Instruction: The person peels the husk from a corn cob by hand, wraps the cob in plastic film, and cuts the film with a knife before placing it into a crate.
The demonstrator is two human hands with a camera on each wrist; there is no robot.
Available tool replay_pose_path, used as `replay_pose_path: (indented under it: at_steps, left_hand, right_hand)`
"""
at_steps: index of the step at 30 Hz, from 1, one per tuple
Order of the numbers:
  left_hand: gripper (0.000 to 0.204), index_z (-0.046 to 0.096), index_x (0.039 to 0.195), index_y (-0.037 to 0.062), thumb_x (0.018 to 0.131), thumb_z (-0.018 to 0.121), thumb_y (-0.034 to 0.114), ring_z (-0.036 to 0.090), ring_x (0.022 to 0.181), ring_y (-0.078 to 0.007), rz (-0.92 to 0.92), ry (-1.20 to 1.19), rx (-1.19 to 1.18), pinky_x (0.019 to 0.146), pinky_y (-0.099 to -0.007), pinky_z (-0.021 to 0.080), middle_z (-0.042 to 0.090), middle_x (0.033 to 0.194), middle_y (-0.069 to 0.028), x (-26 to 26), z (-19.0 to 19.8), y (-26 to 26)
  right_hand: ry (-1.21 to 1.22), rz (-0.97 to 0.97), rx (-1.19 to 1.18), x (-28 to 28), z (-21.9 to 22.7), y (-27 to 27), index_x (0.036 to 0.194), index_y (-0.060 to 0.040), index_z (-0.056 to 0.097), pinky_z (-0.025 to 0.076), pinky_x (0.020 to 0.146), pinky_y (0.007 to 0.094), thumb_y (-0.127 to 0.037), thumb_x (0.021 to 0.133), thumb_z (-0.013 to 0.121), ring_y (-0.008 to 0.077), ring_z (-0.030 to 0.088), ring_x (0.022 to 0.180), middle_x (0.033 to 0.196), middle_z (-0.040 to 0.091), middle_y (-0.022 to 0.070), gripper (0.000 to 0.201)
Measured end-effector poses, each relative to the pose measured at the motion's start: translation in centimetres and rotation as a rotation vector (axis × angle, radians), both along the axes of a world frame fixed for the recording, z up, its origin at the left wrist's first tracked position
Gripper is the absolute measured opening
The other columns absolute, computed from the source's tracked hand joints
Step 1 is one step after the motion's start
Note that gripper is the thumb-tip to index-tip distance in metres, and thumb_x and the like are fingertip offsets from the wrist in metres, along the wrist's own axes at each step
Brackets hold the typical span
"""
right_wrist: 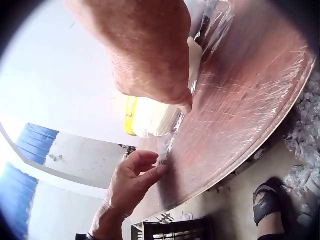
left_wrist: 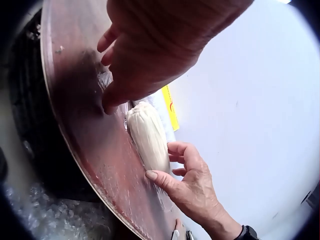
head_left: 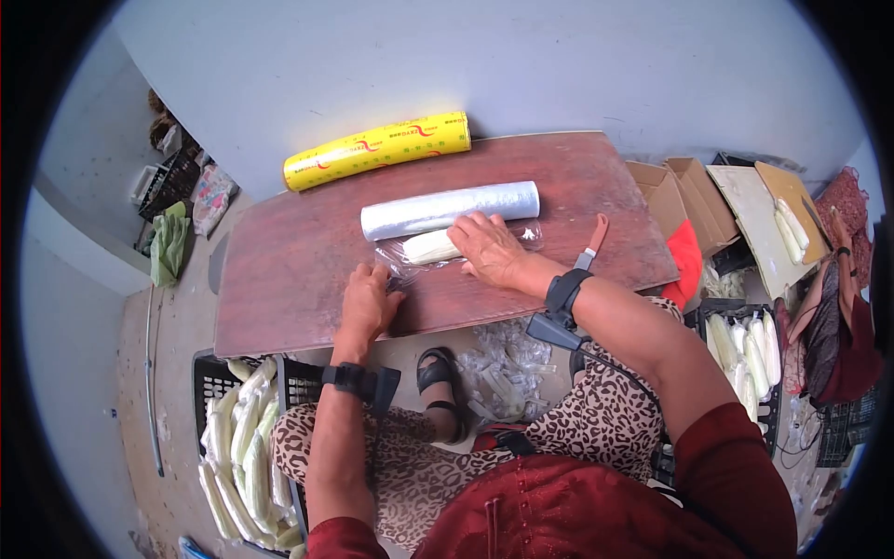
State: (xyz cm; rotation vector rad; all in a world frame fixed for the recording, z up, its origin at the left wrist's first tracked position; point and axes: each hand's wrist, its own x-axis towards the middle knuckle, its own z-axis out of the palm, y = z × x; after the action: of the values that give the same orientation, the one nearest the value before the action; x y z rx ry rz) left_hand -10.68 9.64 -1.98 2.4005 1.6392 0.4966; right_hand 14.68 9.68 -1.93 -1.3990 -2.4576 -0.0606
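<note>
An ear of corn in pale husk (head_left: 431,247) lies on a sheet of clear cling film (left_wrist: 105,79) on the reddish-brown tabletop (head_left: 307,252). My right hand (head_left: 491,250) grips its right part, thumb on the near side and fingers on the far side, as the left wrist view shows. Just left of the ear, my left hand (right_wrist: 131,182) pinches the film's edge between thumb and fingers, low over the wood. Directly behind the corn is a large roll of cling film (head_left: 452,209); the sheet spreads out in front of it.
A yellow printed roll (head_left: 377,151) lies along the back edge by the wall. An orange-handled knife (head_left: 593,242) is at the right. Crates of corn (head_left: 244,447) stand below on both sides, with crumpled plastic (head_left: 507,368) on the floor. Cardboard boxes (head_left: 684,200) stand right of the table.
</note>
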Motion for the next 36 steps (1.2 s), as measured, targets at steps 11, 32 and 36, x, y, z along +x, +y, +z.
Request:
replay_pose_path:
  at_steps: [11,32,36]
  left_hand:
    - [0.006,0.061,0.087,0.0064,0.086,0.055,0.008,0.052,0.095,-0.0344,0.035,-0.027,0.112,0.082,-0.0452,0.041,0.057,0.095,-0.0139,0.0,-0.4,1.3]
    - [0.007,0.057,0.089,0.0062,0.089,0.054,0.012,0.053,0.095,-0.0338,-0.003,0.121,0.277,0.089,-0.0452,0.038,0.058,0.094,-0.0138,0.5,1.6,2.5]
    - [0.014,0.060,0.092,0.0058,0.088,0.052,0.016,0.057,0.095,-0.0358,-0.028,0.212,0.114,0.087,-0.0473,0.040,0.064,0.094,-0.0161,-0.2,2.5,2.4]
  right_hand:
    - [0.020,-0.002,0.003,-0.2,0.0,0.0,0.117,-0.0101,0.049,0.036,0.085,0.0442,-0.022,0.071,0.079,0.0278,0.045,0.108,0.112,0.048,0.0093,0.056]
    - [0.018,0.019,0.124,-0.7,-1.3,2.3,0.097,-0.0066,0.053,0.037,0.081,0.0453,-0.007,0.076,0.063,0.0285,0.049,0.095,0.101,0.053,0.0100,0.024]
    - [0.022,0.042,0.108,-0.8,-1.3,1.8,0.097,-0.0054,0.054,0.036,0.080,0.0452,-0.008,0.073,0.066,0.0292,0.050,0.094,0.099,0.053,0.0106,0.027]
